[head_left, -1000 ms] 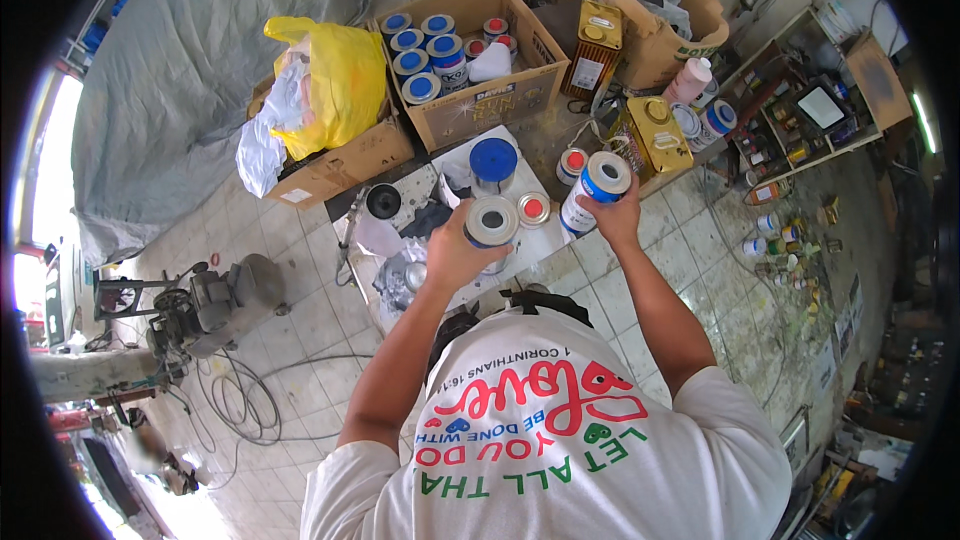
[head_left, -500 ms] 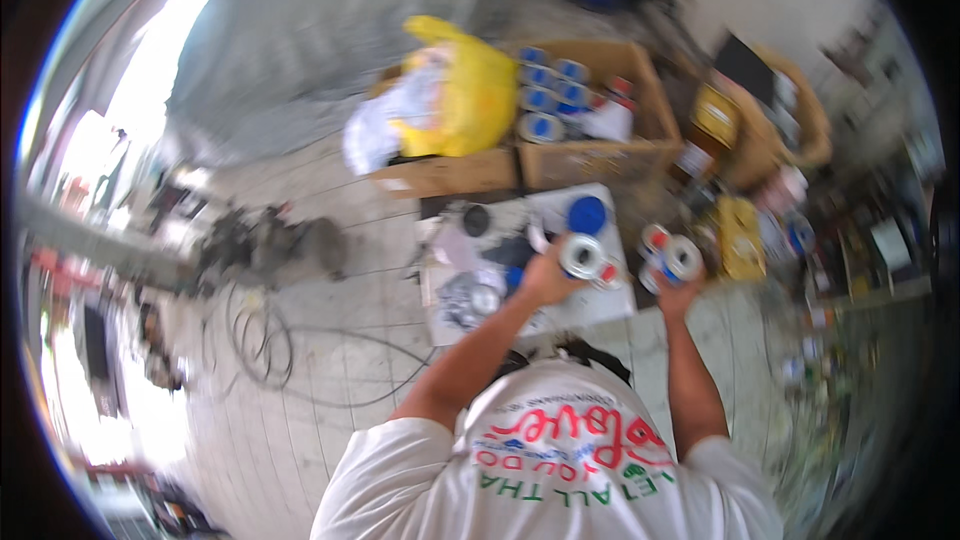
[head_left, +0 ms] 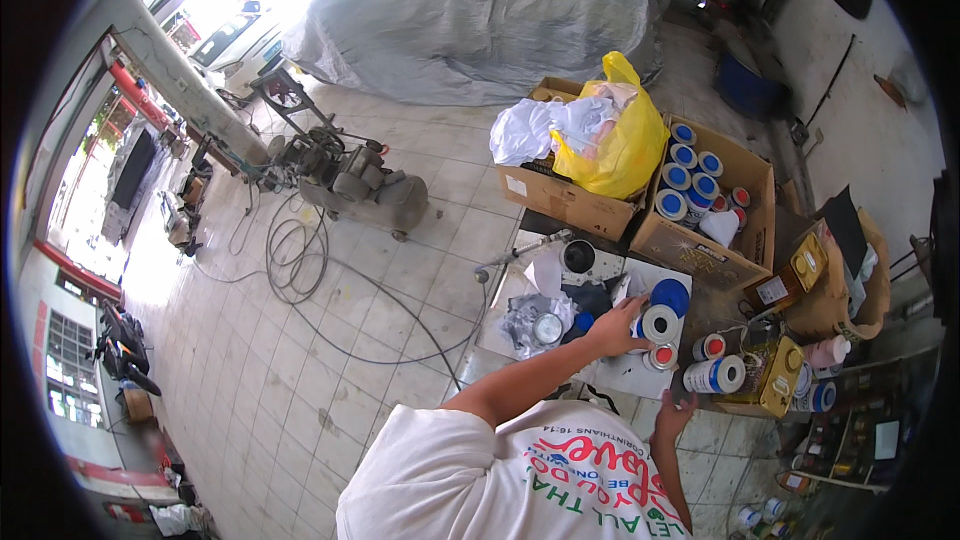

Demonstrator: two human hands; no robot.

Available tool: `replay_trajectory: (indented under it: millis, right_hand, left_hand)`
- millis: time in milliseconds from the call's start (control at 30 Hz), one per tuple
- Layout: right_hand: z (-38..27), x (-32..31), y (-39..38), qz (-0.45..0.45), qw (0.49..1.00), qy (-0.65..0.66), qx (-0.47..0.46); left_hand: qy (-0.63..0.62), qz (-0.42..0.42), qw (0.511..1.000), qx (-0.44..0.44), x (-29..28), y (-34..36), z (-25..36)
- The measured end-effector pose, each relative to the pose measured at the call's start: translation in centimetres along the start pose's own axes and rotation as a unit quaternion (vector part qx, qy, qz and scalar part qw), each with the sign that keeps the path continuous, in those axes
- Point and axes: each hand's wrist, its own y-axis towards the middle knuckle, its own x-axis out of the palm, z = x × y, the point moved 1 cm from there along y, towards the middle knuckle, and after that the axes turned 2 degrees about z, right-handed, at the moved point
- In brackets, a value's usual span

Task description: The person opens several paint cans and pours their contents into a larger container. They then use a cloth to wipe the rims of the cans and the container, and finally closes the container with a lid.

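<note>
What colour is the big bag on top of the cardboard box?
Yellow. The plastic bag shows clearly in the head view.

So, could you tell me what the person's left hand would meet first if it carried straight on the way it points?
Probably the white-topped can: the left hand already touches it, reaching toward the blue lid just beyond.

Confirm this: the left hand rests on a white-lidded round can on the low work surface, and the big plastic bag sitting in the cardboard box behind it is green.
One detail is off. In the head view the left hand does rest on the white-lidded round can, but the big plastic bag in the cardboard box is yellow, not green.
</note>
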Motion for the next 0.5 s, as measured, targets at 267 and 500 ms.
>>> replay_trajectory:
  millis: [267, 500]
  right_hand:
    - [-14.2, 1.7, -8.6, -0.360, 0.848, -0.063, -0.384]
    - [-17.1, 1.4, -11.8, -0.223, 0.907, -0.031, -0.357]
  left_hand:
    - [-0.334, -0.184, 0.924, -0.012, 0.2, -4.1, 0.5]
    - [-0.466, -0.204, 0.853, -0.115, 2.1, -3.8, 4.7]
